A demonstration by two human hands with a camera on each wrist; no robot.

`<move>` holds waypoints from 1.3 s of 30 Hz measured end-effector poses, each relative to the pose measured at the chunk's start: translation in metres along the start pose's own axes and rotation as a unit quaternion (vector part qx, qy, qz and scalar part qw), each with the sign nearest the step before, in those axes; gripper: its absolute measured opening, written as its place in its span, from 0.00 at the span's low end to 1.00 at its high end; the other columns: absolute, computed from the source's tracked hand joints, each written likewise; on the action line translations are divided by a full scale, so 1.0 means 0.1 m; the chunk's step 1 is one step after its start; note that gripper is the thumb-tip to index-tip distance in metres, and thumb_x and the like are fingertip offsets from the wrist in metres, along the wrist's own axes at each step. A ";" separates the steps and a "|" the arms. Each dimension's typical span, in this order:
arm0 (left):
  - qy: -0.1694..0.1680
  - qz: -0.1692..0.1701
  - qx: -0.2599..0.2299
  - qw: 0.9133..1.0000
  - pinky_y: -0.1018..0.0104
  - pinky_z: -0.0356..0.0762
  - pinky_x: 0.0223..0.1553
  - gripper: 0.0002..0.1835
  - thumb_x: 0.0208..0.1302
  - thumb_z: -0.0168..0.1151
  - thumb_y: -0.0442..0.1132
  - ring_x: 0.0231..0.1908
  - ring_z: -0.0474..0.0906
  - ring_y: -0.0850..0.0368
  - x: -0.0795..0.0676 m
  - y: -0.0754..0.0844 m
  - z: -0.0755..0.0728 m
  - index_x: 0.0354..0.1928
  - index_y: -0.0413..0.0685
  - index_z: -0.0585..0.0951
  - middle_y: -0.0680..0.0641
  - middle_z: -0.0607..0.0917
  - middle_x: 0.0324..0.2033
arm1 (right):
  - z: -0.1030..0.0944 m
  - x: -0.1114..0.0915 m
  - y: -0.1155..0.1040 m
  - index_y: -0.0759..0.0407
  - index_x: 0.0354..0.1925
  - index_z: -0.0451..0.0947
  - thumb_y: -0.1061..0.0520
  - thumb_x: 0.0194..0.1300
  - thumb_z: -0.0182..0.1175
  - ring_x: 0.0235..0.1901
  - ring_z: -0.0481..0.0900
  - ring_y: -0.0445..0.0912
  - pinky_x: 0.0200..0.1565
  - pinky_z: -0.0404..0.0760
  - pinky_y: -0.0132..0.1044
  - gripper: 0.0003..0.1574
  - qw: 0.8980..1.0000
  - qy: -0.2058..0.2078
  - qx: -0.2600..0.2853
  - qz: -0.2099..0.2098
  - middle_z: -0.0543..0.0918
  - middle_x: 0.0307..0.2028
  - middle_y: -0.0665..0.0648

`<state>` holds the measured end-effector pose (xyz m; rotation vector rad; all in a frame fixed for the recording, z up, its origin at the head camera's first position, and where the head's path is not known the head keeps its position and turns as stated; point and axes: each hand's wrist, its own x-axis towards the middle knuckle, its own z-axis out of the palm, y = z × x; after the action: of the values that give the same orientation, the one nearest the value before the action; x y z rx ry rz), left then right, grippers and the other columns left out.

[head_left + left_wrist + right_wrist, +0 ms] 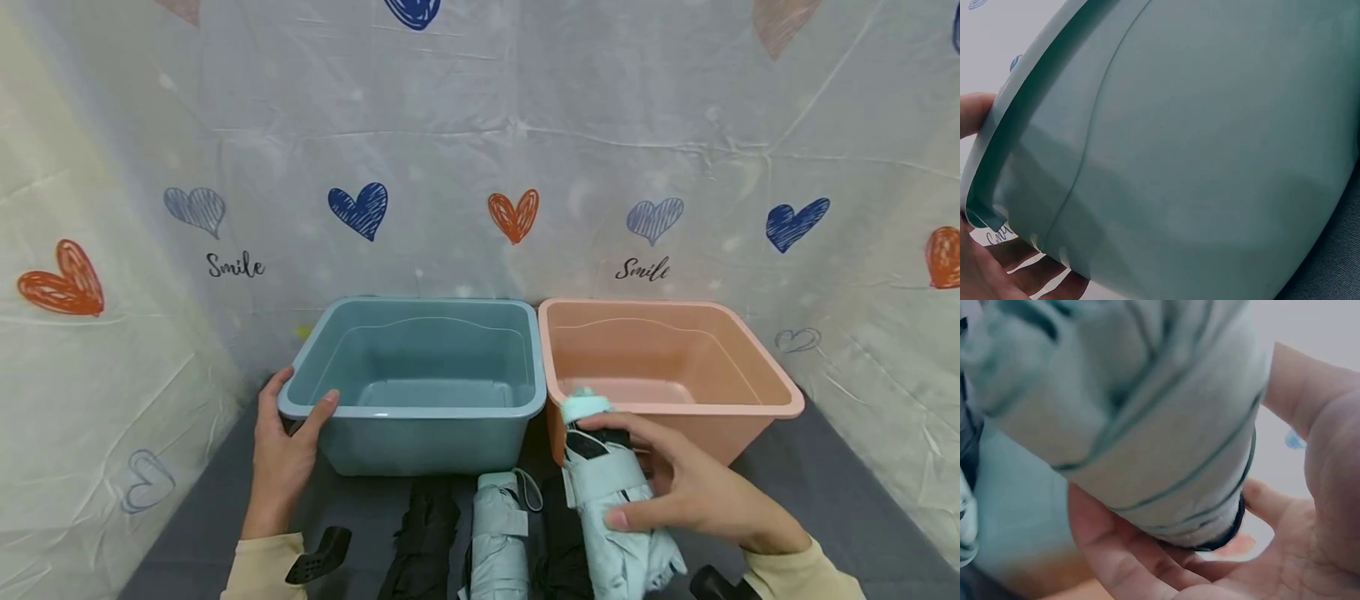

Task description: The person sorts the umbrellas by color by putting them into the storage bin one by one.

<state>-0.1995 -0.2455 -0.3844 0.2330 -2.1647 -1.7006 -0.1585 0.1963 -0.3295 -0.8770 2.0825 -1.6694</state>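
A folded mint-green umbrella (618, 500) is gripped in my right hand (686, 492), its handle end up in front of the orange bin (675, 408). In the right wrist view, the fingers curl round the wrapped umbrella (1172, 437) near its dark collar. My left hand (288, 450) grips the near left corner of the blue bin (427, 442), thumb over the rim and fingers along the outside. The left wrist view shows the bin's outer wall (1197, 144) with the left hand (1016, 269) at its lip. Both bins' visible insides hold nothing.
Before the bins lie a black folded umbrella (423, 537), a light mint one (498, 533) and another black one (562, 542), on a dark grey cloth (202, 525). A white heart-printed curtain (450, 250) stands close behind and at both sides.
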 end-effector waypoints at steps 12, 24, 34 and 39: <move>-0.009 -0.004 0.013 1.000 0.33 0.54 0.67 0.48 0.70 0.64 0.55 0.75 0.50 0.39 -0.01 0.00 -0.03 0.82 0.60 0.47 0.42 0.50 0.78 | 0.16 1.53 -0.33 0.39 0.72 0.68 0.59 0.61 0.74 0.54 0.78 0.56 0.47 0.82 0.48 0.45 0.998 -0.005 0.026 0.064 0.70 0.63 0.61; -0.006 -0.003 0.014 1.000 0.33 0.54 0.68 0.47 0.71 0.64 0.51 0.74 0.52 0.37 0.00 0.02 -0.03 0.82 0.58 0.46 0.40 0.51 0.78 | 0.49 2.67 -0.24 0.45 0.73 0.67 0.61 0.61 0.74 0.46 0.82 0.54 0.47 0.83 0.49 0.46 0.990 0.024 0.073 0.114 0.71 0.62 0.58; 0.002 0.000 0.007 1.000 0.37 0.54 0.69 0.46 0.72 0.64 0.49 0.74 0.53 0.40 0.02 0.02 -0.01 0.81 0.56 0.47 0.41 0.52 0.77 | 0.82 3.22 -0.05 0.47 0.74 0.67 0.59 0.58 0.76 0.49 0.80 0.54 0.54 0.79 0.56 0.50 0.989 0.027 0.049 0.136 0.64 0.71 0.57; 0.002 0.006 0.007 1.000 0.37 0.55 0.69 0.46 0.71 0.64 0.49 0.73 0.54 0.39 0.02 0.03 0.01 0.81 0.55 0.48 0.40 0.53 0.77 | 0.88 3.33 0.03 0.48 0.74 0.68 0.60 0.58 0.76 0.62 0.72 0.57 0.60 0.73 0.61 0.49 0.989 0.037 0.039 0.140 0.61 0.74 0.57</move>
<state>-0.2010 -0.2443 -0.3810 0.2257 -2.1713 -1.6773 -0.3579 -0.0839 -0.3158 -0.4787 2.0608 -1.6407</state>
